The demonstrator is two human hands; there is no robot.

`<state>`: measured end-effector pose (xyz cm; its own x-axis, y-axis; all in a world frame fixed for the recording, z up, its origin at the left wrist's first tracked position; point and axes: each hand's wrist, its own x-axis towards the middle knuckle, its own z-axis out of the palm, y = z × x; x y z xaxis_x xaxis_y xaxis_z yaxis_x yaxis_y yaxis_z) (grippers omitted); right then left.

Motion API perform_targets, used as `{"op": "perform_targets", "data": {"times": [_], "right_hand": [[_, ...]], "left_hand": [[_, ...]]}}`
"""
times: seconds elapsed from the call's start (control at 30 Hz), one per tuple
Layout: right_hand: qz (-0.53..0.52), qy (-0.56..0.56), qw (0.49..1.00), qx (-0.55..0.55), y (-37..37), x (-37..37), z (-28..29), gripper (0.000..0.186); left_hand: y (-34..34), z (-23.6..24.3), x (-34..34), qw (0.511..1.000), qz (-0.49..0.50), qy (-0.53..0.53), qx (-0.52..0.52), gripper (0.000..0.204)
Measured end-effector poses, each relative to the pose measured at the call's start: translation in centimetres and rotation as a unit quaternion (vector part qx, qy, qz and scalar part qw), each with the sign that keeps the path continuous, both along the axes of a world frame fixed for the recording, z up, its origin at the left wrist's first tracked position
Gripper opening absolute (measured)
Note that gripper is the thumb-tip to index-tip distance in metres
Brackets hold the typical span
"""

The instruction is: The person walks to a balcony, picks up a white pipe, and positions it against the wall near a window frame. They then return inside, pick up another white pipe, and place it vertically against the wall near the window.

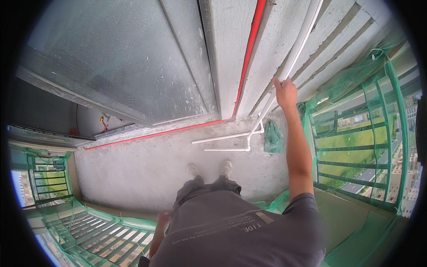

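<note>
My right hand point(284, 92) is raised to the grooved wall and grips white pipes point(297, 44) that run down along it. Lower down, two white pipes with elbow fittings point(247, 147) reach horizontally across the concrete floor at the wall's foot. Beside them lies a crumpled green mesh point(273, 135). A red pipe point(243, 71) runs down the wall, left of the white ones, and turns along the wall's base. My left hand point(163, 218) hangs low by my left side, blurred, so its fingers cannot be made out.
I stand on a balcony floor point(133, 173). Green-netted railings point(351, 148) border it at right, left and bottom. A glass door panel point(124, 58) fills the upper left, with an opening below it showing a small yellow tool point(103, 121) on the floor inside.
</note>
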<state>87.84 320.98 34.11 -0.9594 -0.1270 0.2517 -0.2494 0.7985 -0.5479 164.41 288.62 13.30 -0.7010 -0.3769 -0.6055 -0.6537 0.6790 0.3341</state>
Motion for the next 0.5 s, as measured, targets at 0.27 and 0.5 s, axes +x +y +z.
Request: {"op": "perform_targets", "data": {"times": [0.27, 0.5], "right_hand": [[0.012, -0.02, 0.998, -0.061, 2.4, -3.7, 5.7, 0.05], [-0.002, -0.015, 0.998, -0.054, 2.1, -6.1, 2.5, 0.05]], "left_hand": [[-0.2, -6.0, 3.8, 0.985, 0.144, 0.057, 0.081, 0.017], [-0.2, 2.8, -7.1, 0.887, 0.419, 0.087, 0.172, 0.017]]}}
